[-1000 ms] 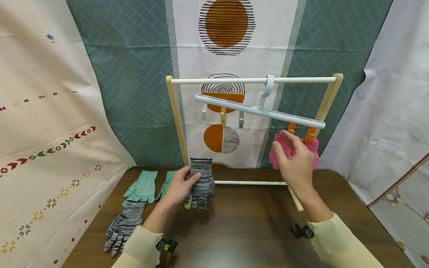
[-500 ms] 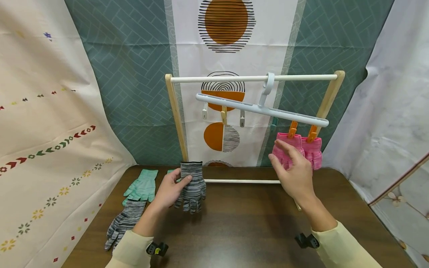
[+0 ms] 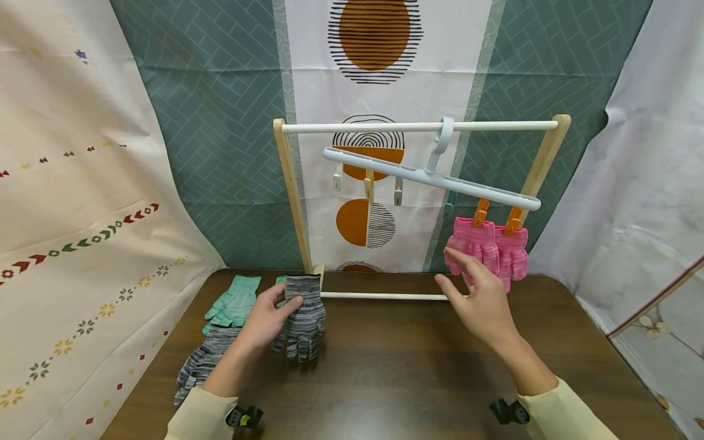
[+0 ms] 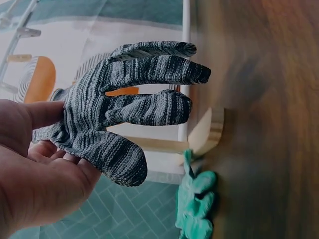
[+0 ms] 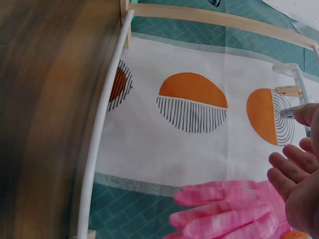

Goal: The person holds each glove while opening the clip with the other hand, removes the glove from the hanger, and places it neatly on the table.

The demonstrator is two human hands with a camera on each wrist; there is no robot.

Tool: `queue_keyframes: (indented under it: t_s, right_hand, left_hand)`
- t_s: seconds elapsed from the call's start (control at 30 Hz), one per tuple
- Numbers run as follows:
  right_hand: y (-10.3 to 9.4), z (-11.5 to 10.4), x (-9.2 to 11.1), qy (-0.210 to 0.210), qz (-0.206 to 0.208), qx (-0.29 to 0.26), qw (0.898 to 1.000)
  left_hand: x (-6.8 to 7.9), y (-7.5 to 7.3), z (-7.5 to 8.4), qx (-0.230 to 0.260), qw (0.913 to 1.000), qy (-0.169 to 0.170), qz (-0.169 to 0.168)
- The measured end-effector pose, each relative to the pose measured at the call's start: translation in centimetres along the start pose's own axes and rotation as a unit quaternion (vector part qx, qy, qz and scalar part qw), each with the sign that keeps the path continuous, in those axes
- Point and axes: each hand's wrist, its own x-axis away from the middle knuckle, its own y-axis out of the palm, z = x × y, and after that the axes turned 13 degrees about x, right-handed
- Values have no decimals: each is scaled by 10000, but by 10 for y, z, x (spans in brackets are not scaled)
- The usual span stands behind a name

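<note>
My left hand [image 3: 265,319] pinches a grey-and-black striped knit glove [image 3: 304,315] at its cuff between thumb and fingers. The glove hangs fingers down over the table; the left wrist view shows its palm [image 4: 84,112] close up. My right hand [image 3: 480,299] is held in the air with thumb and fingers spread, holding nothing. It overlaps the lower edge of a pink glove [image 3: 474,237] in the head view. A second pink glove [image 3: 513,250] hangs alongside. Orange clips [image 3: 481,214] fix both to the right end of a pale blue hanger [image 3: 418,176].
The tilted hanger hooks over a rack's white rail [image 3: 363,128]. It carries further clips: white [image 3: 337,180], beige [image 3: 369,186], grey [image 3: 398,192] and teal [image 3: 450,205]. Left on the brown table [image 3: 379,366] lie a green glove [image 3: 236,300] and another striped glove [image 3: 205,360].
My left hand has carried the striped glove left and slightly down. My right hand has lowered a little, leaving more of the pink gloves visible.
</note>
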Motion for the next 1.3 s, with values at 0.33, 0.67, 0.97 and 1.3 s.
queue_keyframes:
  t_s: [0.33,0.67,0.97,1.3]
  right_hand:
    - [1,5,13,-103,-187,8,9998]
    - [3,9,22,-80,-251,144,9995]
    - [4,11,26,-76,-302,238,9992]
    - [6,13,33,6,-496,135,9987]
  left_hand:
    - [14,-14,-14,-295,9983,-499,-73]
    - [16,-22,-30,-618,9960,-644,-6]
    - [20,-28,-45,-891,9929,-786,-95]
    - [23,-33,-55,-1754,9825,-626,-3]
